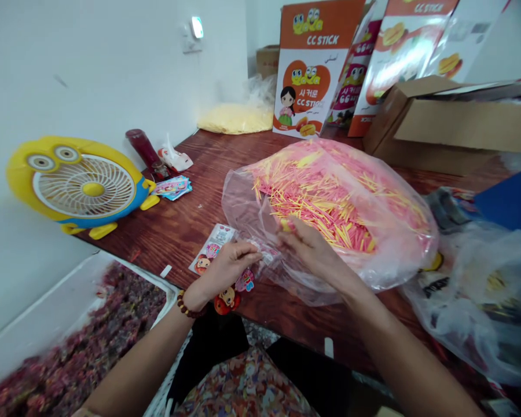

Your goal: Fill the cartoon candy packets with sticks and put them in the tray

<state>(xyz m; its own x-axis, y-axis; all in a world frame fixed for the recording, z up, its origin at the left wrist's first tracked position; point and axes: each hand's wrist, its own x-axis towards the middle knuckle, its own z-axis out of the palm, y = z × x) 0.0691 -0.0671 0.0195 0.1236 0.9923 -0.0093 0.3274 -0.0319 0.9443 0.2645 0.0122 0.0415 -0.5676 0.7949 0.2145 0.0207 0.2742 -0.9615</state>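
A big clear plastic bag (386, 255) full of pink and yellow sticks (325, 197) lies on the dark wooden table (191, 214). My left hand (228, 266), with a bead bracelet at the wrist, is closed in a pinch on a small clear packet (264, 253) at the bag's near left edge. My right hand (308, 246) reaches into the bag's mouth, its fingers curled among the sticks; what they grip is hidden. Printed cartoon packets (212, 249) lie under and beside my left hand.
A yellow cartoon desk fan (80, 185) stands at the left. A white tray (47, 313) of dark red wrapped pieces sits below the table's left. CC Stick boxes (312, 69), a cardboard carton (451, 124) and more plastic bags (481, 295) crowd the back and right.
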